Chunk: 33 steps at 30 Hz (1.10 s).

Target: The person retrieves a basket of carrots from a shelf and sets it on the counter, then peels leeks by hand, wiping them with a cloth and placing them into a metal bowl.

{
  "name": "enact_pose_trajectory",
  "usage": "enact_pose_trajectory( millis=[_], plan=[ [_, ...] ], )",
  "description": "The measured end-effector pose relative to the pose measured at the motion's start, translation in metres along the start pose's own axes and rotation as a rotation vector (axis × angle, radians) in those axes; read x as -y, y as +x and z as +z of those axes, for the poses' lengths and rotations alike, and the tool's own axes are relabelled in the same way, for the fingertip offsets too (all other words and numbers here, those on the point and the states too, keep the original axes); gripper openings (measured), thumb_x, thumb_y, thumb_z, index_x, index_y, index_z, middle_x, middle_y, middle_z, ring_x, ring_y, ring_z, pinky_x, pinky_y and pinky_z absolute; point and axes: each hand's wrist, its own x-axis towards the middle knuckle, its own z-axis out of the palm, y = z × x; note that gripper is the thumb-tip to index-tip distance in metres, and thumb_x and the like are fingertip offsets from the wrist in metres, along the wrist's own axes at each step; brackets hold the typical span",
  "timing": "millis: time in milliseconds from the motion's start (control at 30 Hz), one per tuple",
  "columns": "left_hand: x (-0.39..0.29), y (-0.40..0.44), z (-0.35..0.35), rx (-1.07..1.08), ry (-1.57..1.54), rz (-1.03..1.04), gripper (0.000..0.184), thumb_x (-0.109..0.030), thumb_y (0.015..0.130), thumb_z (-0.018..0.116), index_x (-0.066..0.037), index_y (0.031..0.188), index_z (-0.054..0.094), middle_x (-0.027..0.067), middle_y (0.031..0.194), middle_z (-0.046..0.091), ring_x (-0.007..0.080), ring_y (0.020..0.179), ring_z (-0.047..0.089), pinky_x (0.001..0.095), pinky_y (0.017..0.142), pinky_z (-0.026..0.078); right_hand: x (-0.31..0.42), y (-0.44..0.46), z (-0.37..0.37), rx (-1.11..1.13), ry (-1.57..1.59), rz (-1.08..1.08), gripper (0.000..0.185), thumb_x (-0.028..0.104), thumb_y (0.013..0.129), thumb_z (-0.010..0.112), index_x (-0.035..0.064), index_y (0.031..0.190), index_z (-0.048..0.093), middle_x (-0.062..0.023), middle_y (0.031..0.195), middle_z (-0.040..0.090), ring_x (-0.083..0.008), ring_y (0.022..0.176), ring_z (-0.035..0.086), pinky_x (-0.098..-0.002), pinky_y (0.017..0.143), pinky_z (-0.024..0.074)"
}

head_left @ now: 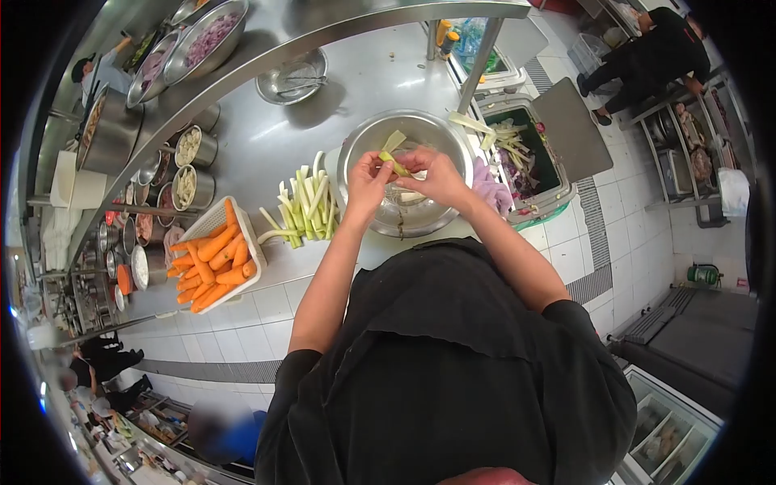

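Over a large steel bowl (353,133) at the counter's front edge, my left hand (369,179) pinches a pale green celery stalk (394,153). Close beside it, my right hand (437,178) has its fingers closed on the lower end of the same stalk. Whether a small tool is in the right fingers cannot be made out. The bowl's inside shows some liquid or pale scraps, partly covered by my hands. Left of the bowl lies a pile of celery stalks (305,206) directly on the steel counter.
A white basket of carrots (212,259) stands further left. To the right is a bin with vegetable scraps (517,153), beside a purple cloth (490,187). A metal bowl (292,77) sits behind, under an overhead shelf (323,31). Other people work at a distance.
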Motion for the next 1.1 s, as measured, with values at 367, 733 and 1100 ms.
enact_pose_trajectory(
  millis=[367, 733, 1100],
  plan=[
    [-0.018, -0.010, -0.031, -0.174, -0.246, 0.008, 0.016, -0.019, 0.107, 0.051, -0.009, 0.119, 0.056, 0.0054, 0.114, 0.067, 0.0136, 0.098, 0.064, 0.0300, 0.089, 0.051, -0.010, -0.021, -0.043, -0.287, -0.763, -0.075, 0.016, 0.008, 0.086, 0.070, 0.0007, 0.101, 0.070, -0.0165, 0.087, 0.070, -0.0335, 0.084, 0.069, -0.0408, 0.078, 0.0556],
    [0.003, -0.015, -0.015, -0.068, -0.083, -0.069, 0.027, -0.013, 0.101, 0.062, -0.005, 0.126, 0.057, 0.0088, 0.121, 0.065, 0.0155, 0.099, 0.064, 0.0338, 0.084, 0.056, -0.034, -0.018, -0.010, -0.209, 0.116, 0.125, 0.023, 0.011, 0.099, 0.064, -0.0025, 0.118, 0.064, -0.0054, 0.096, 0.072, -0.0144, 0.085, 0.067, -0.0275, 0.077, 0.0543],
    [-0.057, -0.026, 0.017, 0.300, 1.090, 0.284, 0.034, -0.012, 0.097, 0.058, -0.006, 0.130, 0.060, 0.0204, 0.125, 0.065, 0.0407, 0.115, 0.059, 0.0472, 0.098, 0.047, 0.004, -0.029, -0.038, -0.054, -0.058, 0.240, 0.022, 0.011, 0.101, 0.060, 0.0016, 0.120, 0.065, -0.0030, 0.089, 0.067, -0.0124, 0.084, 0.064, -0.0262, 0.077, 0.0519]
  ],
)
